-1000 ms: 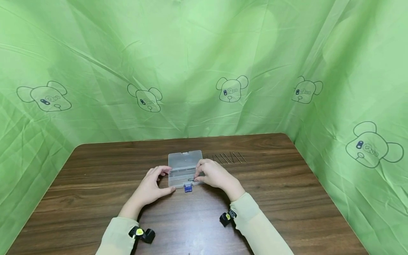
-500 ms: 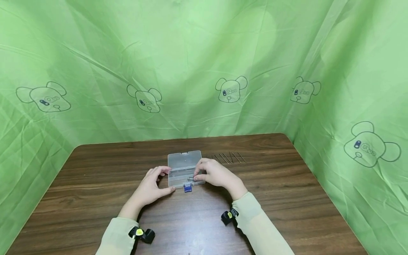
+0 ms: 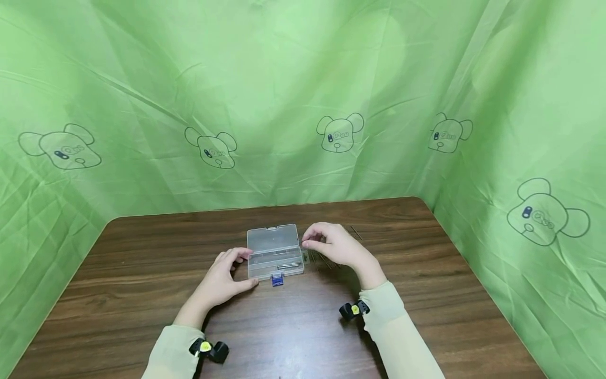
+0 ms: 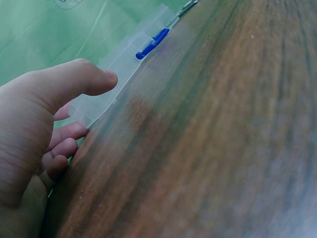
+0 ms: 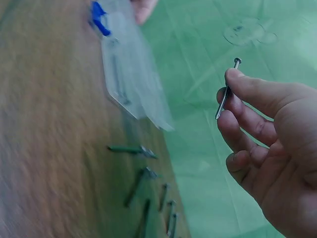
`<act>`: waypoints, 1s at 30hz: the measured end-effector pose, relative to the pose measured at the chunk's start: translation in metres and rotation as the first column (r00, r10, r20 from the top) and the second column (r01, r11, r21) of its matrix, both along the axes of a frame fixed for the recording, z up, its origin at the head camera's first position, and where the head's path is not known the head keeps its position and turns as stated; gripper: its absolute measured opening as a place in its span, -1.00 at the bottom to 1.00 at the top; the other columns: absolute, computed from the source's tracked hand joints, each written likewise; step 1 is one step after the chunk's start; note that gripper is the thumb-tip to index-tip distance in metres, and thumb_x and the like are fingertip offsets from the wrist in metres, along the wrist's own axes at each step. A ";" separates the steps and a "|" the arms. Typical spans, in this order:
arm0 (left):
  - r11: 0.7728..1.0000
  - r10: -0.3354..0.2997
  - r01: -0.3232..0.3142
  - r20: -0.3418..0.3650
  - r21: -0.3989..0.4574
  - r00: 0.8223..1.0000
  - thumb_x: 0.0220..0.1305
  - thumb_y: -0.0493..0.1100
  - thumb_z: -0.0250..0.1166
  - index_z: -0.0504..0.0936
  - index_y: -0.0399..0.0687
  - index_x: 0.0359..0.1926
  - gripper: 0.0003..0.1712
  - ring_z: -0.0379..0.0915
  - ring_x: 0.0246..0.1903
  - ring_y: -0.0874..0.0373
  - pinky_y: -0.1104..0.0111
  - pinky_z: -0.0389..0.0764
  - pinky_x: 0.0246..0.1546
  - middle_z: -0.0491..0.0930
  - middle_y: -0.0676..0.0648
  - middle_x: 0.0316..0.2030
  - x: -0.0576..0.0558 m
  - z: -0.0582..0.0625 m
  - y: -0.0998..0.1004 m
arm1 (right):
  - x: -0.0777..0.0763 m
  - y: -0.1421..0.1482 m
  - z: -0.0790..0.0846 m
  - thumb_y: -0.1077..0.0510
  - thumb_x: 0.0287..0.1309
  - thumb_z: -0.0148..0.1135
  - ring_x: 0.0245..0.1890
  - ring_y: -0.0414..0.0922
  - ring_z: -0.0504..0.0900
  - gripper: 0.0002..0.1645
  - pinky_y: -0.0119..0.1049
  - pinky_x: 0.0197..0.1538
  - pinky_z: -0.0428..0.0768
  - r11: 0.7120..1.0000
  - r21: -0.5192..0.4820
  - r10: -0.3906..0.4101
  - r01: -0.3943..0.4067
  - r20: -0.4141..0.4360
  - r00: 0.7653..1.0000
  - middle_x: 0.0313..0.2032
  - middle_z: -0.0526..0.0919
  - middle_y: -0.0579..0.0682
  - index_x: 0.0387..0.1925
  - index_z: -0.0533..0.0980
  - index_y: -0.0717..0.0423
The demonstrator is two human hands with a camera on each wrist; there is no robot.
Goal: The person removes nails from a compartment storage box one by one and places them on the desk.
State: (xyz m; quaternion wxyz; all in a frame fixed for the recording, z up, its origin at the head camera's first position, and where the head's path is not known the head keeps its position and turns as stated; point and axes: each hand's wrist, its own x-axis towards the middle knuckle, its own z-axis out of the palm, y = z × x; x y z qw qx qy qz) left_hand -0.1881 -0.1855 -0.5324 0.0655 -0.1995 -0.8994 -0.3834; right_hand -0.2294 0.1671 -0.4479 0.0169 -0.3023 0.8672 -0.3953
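Note:
A clear plastic compartment box [image 3: 272, 242] with a blue latch [image 3: 277, 280] lies with its lid back on the table. Several nails [image 3: 289, 266] lie in its front compartment. My left hand [image 3: 222, 276] holds the box's left end between thumb and fingers; the left wrist view shows the thumb [image 4: 94, 82] along the front side. To the right of the box, my right hand [image 3: 338, 245] pinches a single nail [image 5: 223, 101] between thumb and fingers, its head up. Loose nails [image 5: 131, 148] lie beneath that hand, partly hidden in the head view.
The brown wooden table [image 3: 156, 252] has a green cloth [image 3: 274, 79] with cartoon bear heads hung behind and at both sides. One loose nail [image 3: 356, 232] shows beyond the right hand. Each wrist wears a small black camera [image 3: 354, 310].
My right hand has moved out of the box's front compartment to the right, over the loose nails. Nails in that compartment are now uncovered. My left hand stays at the box's left end.

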 end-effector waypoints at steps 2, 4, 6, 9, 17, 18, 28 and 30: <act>1.000 -0.001 0.001 0.002 0.000 1.000 0.07 0.00 0.76 0.61 0.05 0.32 -0.19 0.45 0.10 0.07 0.12 0.58 0.09 0.63 0.06 0.06 0.000 0.000 0.001 | -0.001 0.009 0.002 0.07 0.49 0.42 -0.20 -0.23 0.67 -0.93 -0.24 -0.08 0.66 0.999 -0.009 -0.038 0.038 0.012 0.999 -0.23 0.74 -0.25 -0.08 0.73 -0.07; 1.000 -0.003 0.003 0.004 0.000 1.000 0.07 0.01 0.76 0.61 0.04 0.33 -0.19 0.45 0.10 0.07 0.11 0.58 0.09 0.64 0.05 0.06 0.000 0.000 0.001 | -0.002 0.018 0.002 0.07 0.48 0.43 -0.22 -0.22 0.68 -0.93 -0.25 -0.10 0.67 0.997 -0.013 -0.073 0.073 0.019 0.997 -0.25 0.75 -0.25 -0.09 0.74 -0.06; 1.000 -0.003 0.003 0.006 0.002 1.000 0.07 0.01 0.76 0.61 0.04 0.32 -0.19 0.46 0.10 0.06 0.12 0.57 0.09 0.64 0.05 0.06 -0.001 0.000 0.002 | -0.004 0.027 0.000 0.09 0.45 0.46 -0.25 -0.22 0.69 -0.93 -0.26 -0.11 0.67 0.995 -0.015 -0.102 0.102 0.027 0.994 -0.27 0.77 -0.23 -0.11 0.76 -0.05; 1.000 -0.003 0.003 0.011 0.003 1.000 0.08 0.02 0.75 0.61 0.04 0.33 -0.19 0.46 0.10 0.05 0.11 0.57 0.09 0.64 0.04 0.06 -0.001 -0.001 0.002 | -0.005 0.040 -0.004 0.11 0.40 0.50 -0.28 -0.23 0.71 -0.95 -0.28 -0.14 0.68 0.989 -0.010 -0.145 0.146 0.047 0.988 -0.30 0.78 -0.24 -0.14 0.78 -0.05; 1.000 -0.001 0.001 0.045 -0.004 0.999 0.06 0.02 0.76 0.60 0.07 0.34 -0.16 0.44 0.13 0.07 0.10 0.57 0.12 0.62 0.06 0.08 -0.001 0.002 0.001 | -0.005 0.061 -0.014 0.08 0.36 0.54 -0.33 -0.20 0.71 -0.94 -0.27 -0.20 0.65 0.980 -0.008 -0.197 0.198 0.098 0.976 -0.35 0.78 -0.22 -0.19 0.80 -0.07; 1.000 0.000 0.000 0.045 -0.005 0.999 0.06 0.02 0.76 0.60 0.07 0.34 -0.16 0.44 0.13 0.07 0.10 0.57 0.12 0.62 0.06 0.08 -0.001 0.002 0.001 | -0.004 0.061 -0.014 0.07 0.36 0.54 -0.33 -0.19 0.71 -0.94 -0.27 -0.19 0.65 0.980 -0.008 -0.195 0.197 0.101 0.976 -0.35 0.78 -0.21 -0.18 0.80 -0.07; 1.000 -0.003 0.004 0.029 -0.012 1.000 0.05 0.01 0.77 0.60 0.06 0.33 -0.16 0.44 0.12 0.07 0.11 0.56 0.10 0.62 0.06 0.07 -0.003 0.001 0.000 | 0.009 0.071 -0.006 0.09 0.35 0.54 -0.37 -0.18 0.69 -0.93 -0.27 -0.23 0.64 0.974 0.034 -0.228 0.225 0.123 0.966 -0.38 0.75 -0.18 -0.21 0.78 -0.02; 1.000 0.001 0.000 0.028 -0.011 1.000 0.04 0.02 0.77 0.61 0.07 0.33 -0.16 0.44 0.11 0.08 0.12 0.56 0.10 0.62 0.07 0.06 -0.003 0.000 0.000 | 0.011 0.072 -0.010 0.09 0.35 0.53 -0.39 -0.18 0.69 -0.93 -0.27 -0.24 0.65 0.972 0.059 -0.235 0.229 0.125 0.964 -0.38 0.74 -0.18 -0.21 0.77 -0.03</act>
